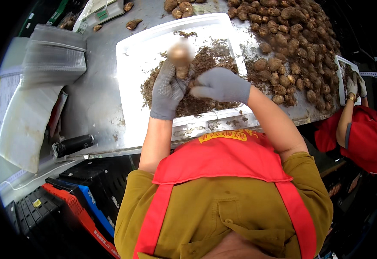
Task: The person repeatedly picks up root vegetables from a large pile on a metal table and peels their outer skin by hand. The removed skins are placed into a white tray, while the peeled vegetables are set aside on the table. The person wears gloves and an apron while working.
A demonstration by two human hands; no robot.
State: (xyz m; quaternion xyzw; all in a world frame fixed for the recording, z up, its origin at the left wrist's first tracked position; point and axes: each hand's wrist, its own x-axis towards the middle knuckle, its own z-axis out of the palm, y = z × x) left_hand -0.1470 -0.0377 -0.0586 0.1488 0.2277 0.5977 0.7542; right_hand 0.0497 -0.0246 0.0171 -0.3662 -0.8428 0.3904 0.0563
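Note:
My left hand [170, 88], in a grey dotted glove, is closed around a taro tuber [180, 55]. The tuber stands up out of the fist, its pale, smooth upper end blurred by motion and its browner lower part between the fingers. Just to its right is my right hand [223, 85], also grey-gloved, with its fingers curled in and smeared by motion; what they pinch, if anything, does not show clearly. Both hands are over a white foam tray [143, 36] strewn with brown fibrous peelings [212, 58].
A big heap of brown taro [289, 43] covers the table's right side. A scale [104, 11] and a few loose tubers [133, 24] are at the far left. Clear plastic containers [54, 56] and a black cylinder [73, 146] lie left. Crates [80, 207] stand below. A co-worker's gloved hands [353, 84] work at right.

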